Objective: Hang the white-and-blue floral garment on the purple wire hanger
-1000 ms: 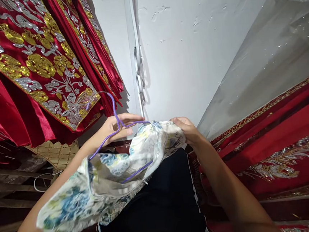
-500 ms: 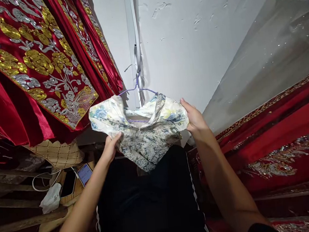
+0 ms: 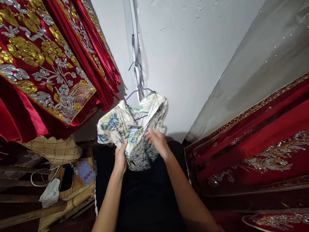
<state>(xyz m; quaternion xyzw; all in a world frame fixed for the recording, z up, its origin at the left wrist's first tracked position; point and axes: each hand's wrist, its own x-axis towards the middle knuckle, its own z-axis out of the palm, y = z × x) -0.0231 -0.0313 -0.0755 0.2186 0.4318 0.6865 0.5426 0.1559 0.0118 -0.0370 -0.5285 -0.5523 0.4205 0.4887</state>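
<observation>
A white garment with blue and yellow flowers (image 3: 114, 123) hangs on a purple wire hanger (image 3: 141, 81) in front of the wall. Its lower part lies bunched near my lap. My left hand (image 3: 121, 157) grips the cloth at its lower left, thumb on top. Over the garment's lower right side is my right hand (image 3: 157, 143), its fingers apart and slightly blurred, close to the fabric; whether they touch it is unclear.
Red garments with gold and silver sequins (image 3: 29, 51) hang at upper left. Red embroidered cloth (image 3: 280, 126) and a translucent cover (image 3: 263, 59) are at right. A bamboo stool (image 3: 78, 200) at lower left bears a dark phone (image 3: 66, 179), a cable and white plastic.
My right hand has let go of the right sleeve and moved left and down over the garment. My left hand has shifted slightly right. The garment is narrower, its right side folded inward.
</observation>
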